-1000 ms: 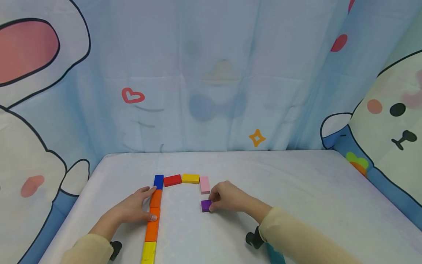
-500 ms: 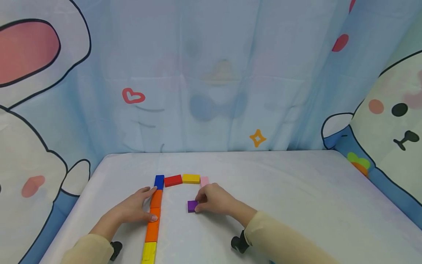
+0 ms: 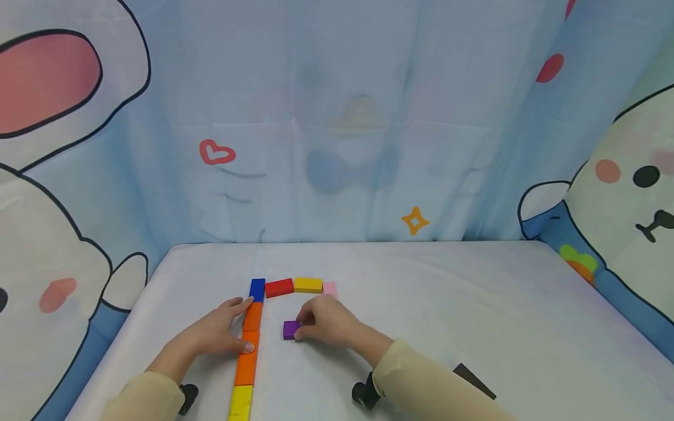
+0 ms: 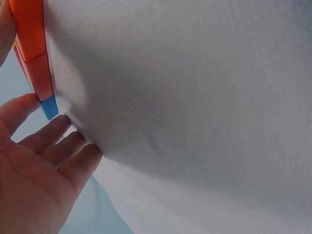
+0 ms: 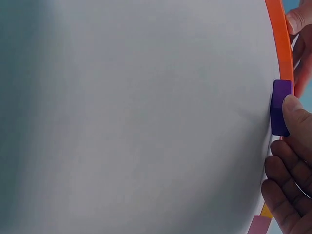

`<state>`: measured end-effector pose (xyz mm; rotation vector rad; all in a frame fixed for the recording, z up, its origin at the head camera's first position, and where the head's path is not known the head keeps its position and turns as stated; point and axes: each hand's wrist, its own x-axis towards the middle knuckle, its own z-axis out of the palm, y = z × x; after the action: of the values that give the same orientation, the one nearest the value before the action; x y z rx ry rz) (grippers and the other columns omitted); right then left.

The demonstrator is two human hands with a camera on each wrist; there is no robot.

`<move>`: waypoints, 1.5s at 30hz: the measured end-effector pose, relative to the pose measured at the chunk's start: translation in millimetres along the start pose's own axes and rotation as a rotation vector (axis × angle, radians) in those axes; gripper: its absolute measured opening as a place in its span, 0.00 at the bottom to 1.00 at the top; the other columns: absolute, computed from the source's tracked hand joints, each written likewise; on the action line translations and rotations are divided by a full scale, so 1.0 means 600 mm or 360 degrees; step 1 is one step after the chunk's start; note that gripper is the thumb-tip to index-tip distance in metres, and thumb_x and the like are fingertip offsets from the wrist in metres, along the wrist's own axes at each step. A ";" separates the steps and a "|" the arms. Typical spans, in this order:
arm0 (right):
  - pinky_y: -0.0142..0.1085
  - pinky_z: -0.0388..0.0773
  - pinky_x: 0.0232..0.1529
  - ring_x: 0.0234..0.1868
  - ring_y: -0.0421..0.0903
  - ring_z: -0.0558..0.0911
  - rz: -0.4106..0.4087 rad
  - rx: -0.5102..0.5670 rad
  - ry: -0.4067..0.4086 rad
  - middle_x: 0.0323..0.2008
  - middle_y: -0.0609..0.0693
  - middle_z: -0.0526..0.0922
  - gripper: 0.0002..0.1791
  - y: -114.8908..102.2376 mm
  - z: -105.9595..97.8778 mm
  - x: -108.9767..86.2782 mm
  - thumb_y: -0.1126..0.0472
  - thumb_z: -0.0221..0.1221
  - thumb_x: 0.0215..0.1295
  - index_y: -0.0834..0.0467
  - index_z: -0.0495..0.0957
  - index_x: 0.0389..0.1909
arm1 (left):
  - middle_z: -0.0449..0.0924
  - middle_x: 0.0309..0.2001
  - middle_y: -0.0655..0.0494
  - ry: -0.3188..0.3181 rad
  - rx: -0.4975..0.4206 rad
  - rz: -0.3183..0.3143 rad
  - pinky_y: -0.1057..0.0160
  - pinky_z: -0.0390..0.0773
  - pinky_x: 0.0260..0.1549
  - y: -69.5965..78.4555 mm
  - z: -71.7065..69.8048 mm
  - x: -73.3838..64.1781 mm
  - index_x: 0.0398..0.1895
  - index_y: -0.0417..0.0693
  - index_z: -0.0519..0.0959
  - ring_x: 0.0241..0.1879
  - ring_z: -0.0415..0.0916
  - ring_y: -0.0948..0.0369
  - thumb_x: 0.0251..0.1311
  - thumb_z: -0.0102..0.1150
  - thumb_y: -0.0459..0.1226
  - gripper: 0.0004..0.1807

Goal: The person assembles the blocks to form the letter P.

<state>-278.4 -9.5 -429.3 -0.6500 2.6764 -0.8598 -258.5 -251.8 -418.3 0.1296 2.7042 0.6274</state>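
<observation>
My right hand [image 3: 329,321] pinches a purple block [image 3: 291,330] between thumb and fingers, just above or on the white cloth; which one I cannot tell. The right wrist view shows the thumb on the purple block's face [image 5: 280,109]. At the left, my left hand [image 3: 213,333] rests against a row of blocks. Its index fingertip touches near the blue block [image 3: 257,289], and its thumb lies on an orange block [image 3: 245,365]. Another orange block [image 3: 253,316] sits between them. In the left wrist view, the remaining fingers [image 4: 80,163] are loosely extended beside the row.
A yellow block [image 3: 241,402] ends the row at the front. Along the back, a red block [image 3: 279,287], a yellow block [image 3: 308,285] and a partly hidden pink block [image 3: 329,287] run rightward from the blue one. A dark strip [image 3: 474,380] shows beside the right sleeve.
My right hand has moved left with the purple block, from below the pink block toward the orange row. It now partly covers the pink block. The left hand stays against the row.
</observation>
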 end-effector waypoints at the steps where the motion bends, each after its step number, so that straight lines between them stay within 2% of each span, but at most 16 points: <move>1: 0.25 0.79 0.37 0.32 0.37 0.78 -0.0001 -0.0001 0.0002 0.31 0.43 0.87 0.14 -0.003 0.002 0.001 0.58 0.74 0.59 0.58 0.89 0.44 | 0.56 0.78 0.35 -0.0001 0.0003 0.0002 0.32 0.72 0.64 0.000 0.000 0.001 0.80 0.49 0.60 0.74 0.58 0.35 0.51 0.78 0.46 0.53; 23: 0.24 0.80 0.39 0.32 0.35 0.77 -0.0043 -0.0090 0.0029 0.32 0.43 0.86 0.15 -0.040 0.033 0.028 0.54 0.74 0.59 0.55 0.89 0.45 | 0.56 0.78 0.35 -0.0011 -0.0020 0.0022 0.30 0.70 0.64 -0.002 -0.003 -0.001 0.80 0.50 0.60 0.75 0.57 0.34 0.51 0.78 0.46 0.53; 45: 0.25 0.81 0.42 0.34 0.35 0.78 -0.0068 -0.0104 0.0039 0.32 0.42 0.86 0.15 -0.049 0.038 0.036 0.53 0.74 0.59 0.54 0.88 0.45 | 0.56 0.78 0.35 -0.0002 -0.0014 0.0010 0.31 0.72 0.63 0.001 -0.006 -0.001 0.80 0.50 0.60 0.75 0.57 0.33 0.51 0.78 0.45 0.54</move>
<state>-278.9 -52.6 -432.0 -0.7186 2.7315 -0.7992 -259.4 -252.9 -415.0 0.1364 2.7003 0.6411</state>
